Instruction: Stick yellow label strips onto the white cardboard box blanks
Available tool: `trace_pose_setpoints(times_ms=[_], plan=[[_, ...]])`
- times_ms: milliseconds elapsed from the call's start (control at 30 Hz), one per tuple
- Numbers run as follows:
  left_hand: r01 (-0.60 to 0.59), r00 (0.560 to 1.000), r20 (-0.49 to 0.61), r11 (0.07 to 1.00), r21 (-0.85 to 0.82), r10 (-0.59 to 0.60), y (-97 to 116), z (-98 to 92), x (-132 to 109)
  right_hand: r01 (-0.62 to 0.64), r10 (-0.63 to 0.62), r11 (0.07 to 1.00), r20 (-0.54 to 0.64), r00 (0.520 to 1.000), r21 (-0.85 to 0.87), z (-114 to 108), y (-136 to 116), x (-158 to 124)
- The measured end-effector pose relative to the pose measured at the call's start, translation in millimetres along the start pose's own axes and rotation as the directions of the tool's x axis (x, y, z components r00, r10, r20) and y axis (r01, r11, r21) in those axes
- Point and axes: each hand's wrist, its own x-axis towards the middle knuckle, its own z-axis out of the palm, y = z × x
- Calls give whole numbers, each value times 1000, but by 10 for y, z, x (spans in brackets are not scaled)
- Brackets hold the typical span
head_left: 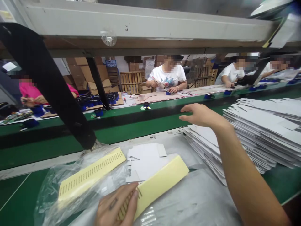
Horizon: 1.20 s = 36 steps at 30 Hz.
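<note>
My left hand [119, 204] is closed on a yellow label sheet [162, 183] at the lower middle, thumb on top of it. The sheet overlaps a flat white carton [145, 160]. My right hand [199, 115] is stretched out over the green conveyor's near side with its fingers apart and nothing between them. Below and right of it lie stacked flat white cartons [209, 141]. A second yellow label sheet [91, 174], with rows of small print, rests on clear plastic at the left.
A larger stack of flat cartons [265, 125] stands at the right. The green conveyor [131, 121] carries small blue parts [146, 104]. A black post [63, 94] slants down at the left, and a shelf beam [150, 25] crosses above. Several people work on the far side.
</note>
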Motion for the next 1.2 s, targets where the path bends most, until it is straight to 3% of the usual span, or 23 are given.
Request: trace_pose_setpoints(times_ms=[33,67,100,167,233,267,300,367,500,667,767,900,1033,1200], plan=[[59,998,-2,998,13,-59,-1,4,-5,177,-173,982,-61,983,71,-9,-191,-140],[123,992,-5,992,23,-122,0,7,-10,345,-331,927,-111,937,146,-1,-395,-295],[185,983,-7,982,24,-185,3,9,-14,487,-468,847,-137,873,211,25,-599,-455],[300,954,-24,954,17,-300,14,5,-16,704,-731,652,-16,683,283,119,-962,-744],[389,919,-77,920,32,-386,24,-6,-11,820,-871,491,135,473,293,244,-1208,-934],[417,905,-116,908,44,-410,27,-13,-4,847,-893,449,177,414,283,309,-1279,-984],[429,895,-161,902,54,-416,28,-19,5,860,-899,434,195,393,269,370,-1320,-1006],[402,896,-227,914,49,-382,23,-30,26,855,-889,454,181,420,251,470,-1331,-993],[329,928,-184,944,-5,-324,12,-34,62,826,-877,481,168,450,293,562,-1265,-917],[466,870,-158,884,-48,-467,-3,-83,62,867,-917,399,133,376,299,577,-1277,-919],[482,871,-70,873,-70,-487,-44,-151,68,905,-941,339,106,322,259,583,-1299,-923],[530,843,45,812,-245,-536,-101,-195,95,923,-958,288,81,276,256,591,-1295,-918],[604,786,123,709,-365,-606,-127,-174,116,928,-963,267,46,264,259,589,-1285,-921],[680,716,178,616,-397,-675,-145,-178,128,910,-964,262,37,264,320,601,-1286,-914]])
